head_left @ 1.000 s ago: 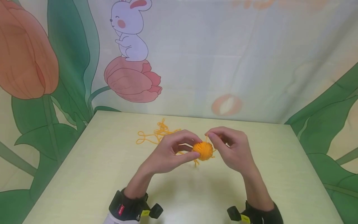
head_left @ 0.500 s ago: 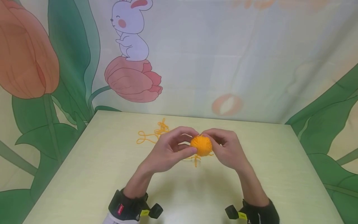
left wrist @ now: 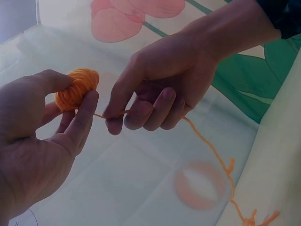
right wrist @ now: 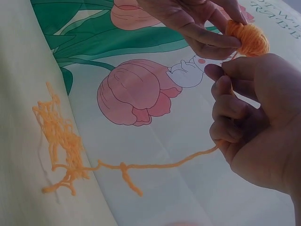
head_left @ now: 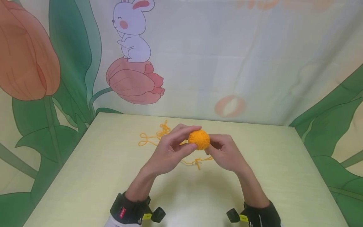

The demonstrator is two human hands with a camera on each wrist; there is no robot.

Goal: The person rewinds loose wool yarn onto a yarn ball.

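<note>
A small orange ball of yarn (head_left: pixel 199 139) is held above the table between the thumb and fingers of my left hand (head_left: pixel 171 149). Close on its right, my right hand (head_left: pixel 227 153) pinches the yarn strand that comes off the ball; the left wrist view shows this short strand (left wrist: pixel 99 115) running into the pinch. From under the curled fingers of the right hand (right wrist: pixel 256 113), the strand (right wrist: pixel 174 164) trails down, with a short knotted tail on it. It leads to a loose tangle of orange yarn (right wrist: pixel 61 136) on the table, partly hidden behind my left hand in the head view.
The pale table (head_left: pixel 93 176) spreads beneath both hands. Behind it hangs a curtain (head_left: pixel 198 63) printed with tulips and a rabbit. Each wrist wears a black strap (head_left: pixel 130 209) with a small camera.
The ball has shifted a little left and up, and its windings face a different way. My right hand has come leftward, from beside the ball to partly behind its right side.
</note>
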